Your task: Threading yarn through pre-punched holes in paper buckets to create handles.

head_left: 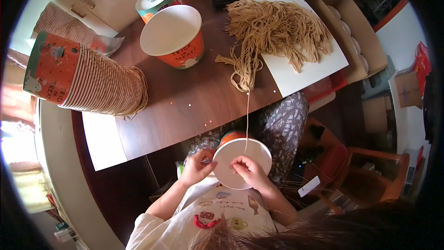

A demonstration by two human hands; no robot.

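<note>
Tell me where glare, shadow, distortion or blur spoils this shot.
Head view: glare washes out the window at far left; head view: deep shadow under the table; head view: fisheye bows the white sheet's right edge; head view: hair blurs at the bottom, while the lap tub looks fairly clear.

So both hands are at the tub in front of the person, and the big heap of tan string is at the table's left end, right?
Not quite: the head view shows the heap of tan string toward the table's right end. The left hand and right hand are indeed at the tub.
</note>
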